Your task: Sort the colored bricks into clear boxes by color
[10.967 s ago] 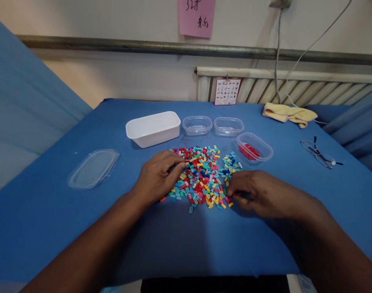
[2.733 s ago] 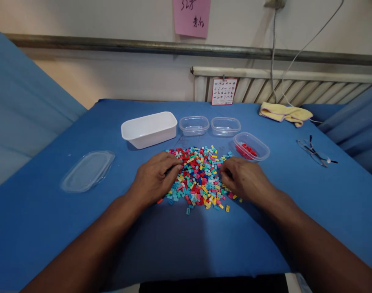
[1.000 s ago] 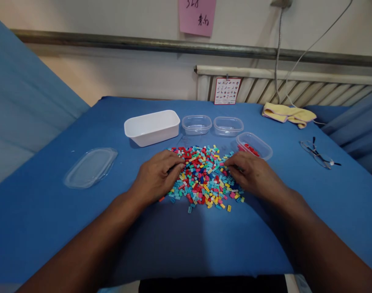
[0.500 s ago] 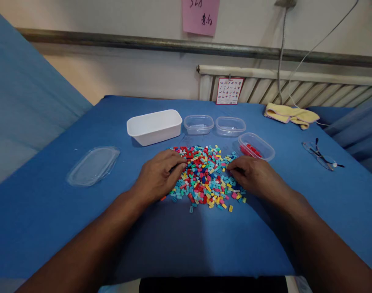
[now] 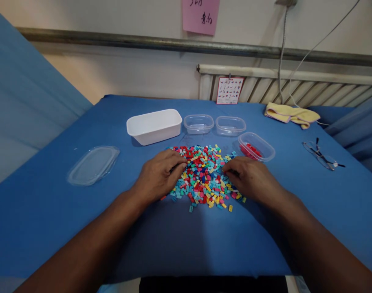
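A spread pile of small toy building bricks point(image 5: 204, 175) in red, yellow, pink, white and several blues and greens lies on the blue cloth. My left hand point(image 5: 161, 173) rests at the pile's left edge, thumb and fingers closed together; whatever may be between the fingertips is hidden. At the right side, my right hand point(image 5: 247, 175) touches the bricks with its fingers pinched, and its fingertips' contents are too small to make out. Just beyond the right hand, a clear plastic tub point(image 5: 267, 151) holds red bricks point(image 5: 251, 150).
Behind the pile stand a white bin point(image 5: 155, 132) and two clear tubs, one at left point(image 5: 199, 126) and one at right point(image 5: 230, 127). Clear lids point(image 5: 92, 167) lie on the left. Eyeglasses point(image 5: 322, 156) and a yellow cloth point(image 5: 291, 114) are at the right. A radiator point(image 5: 256, 91) lines the wall.
My right hand has shifted slightly left, further over the bricks. My left hand stays in place at the pile's left edge.
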Available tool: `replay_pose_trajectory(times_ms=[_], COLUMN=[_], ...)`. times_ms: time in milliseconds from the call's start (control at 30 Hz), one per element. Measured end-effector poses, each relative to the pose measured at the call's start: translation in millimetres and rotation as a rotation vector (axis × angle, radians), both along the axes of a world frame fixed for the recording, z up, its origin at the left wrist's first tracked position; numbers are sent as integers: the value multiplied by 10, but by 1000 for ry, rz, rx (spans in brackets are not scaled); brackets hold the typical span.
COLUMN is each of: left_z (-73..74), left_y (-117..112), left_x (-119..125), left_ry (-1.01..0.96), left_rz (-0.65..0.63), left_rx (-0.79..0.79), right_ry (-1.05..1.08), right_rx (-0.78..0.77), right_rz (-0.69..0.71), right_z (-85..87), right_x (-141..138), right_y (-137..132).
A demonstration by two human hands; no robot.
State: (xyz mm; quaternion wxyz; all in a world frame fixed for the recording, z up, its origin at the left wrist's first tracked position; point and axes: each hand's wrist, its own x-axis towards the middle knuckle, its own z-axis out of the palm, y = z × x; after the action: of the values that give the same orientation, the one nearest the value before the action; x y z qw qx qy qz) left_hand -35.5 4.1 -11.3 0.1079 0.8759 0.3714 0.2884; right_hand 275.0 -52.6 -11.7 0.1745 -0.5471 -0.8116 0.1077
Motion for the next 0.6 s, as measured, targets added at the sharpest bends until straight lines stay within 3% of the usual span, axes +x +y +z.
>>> replay_pose_trajectory(times_ms=[433,600], left_z=[-13,15], left_y=[13,5], left_x=[5,-3], left_ry=[-8,-10], left_rz=[0,6], left_rx=[6,-8], right_ry=[-123,-14], right_rx=[-14,118], right_rz=[7,6], right_z=[-22,-23], right_x=[-102,-81], right_y=[33,37])
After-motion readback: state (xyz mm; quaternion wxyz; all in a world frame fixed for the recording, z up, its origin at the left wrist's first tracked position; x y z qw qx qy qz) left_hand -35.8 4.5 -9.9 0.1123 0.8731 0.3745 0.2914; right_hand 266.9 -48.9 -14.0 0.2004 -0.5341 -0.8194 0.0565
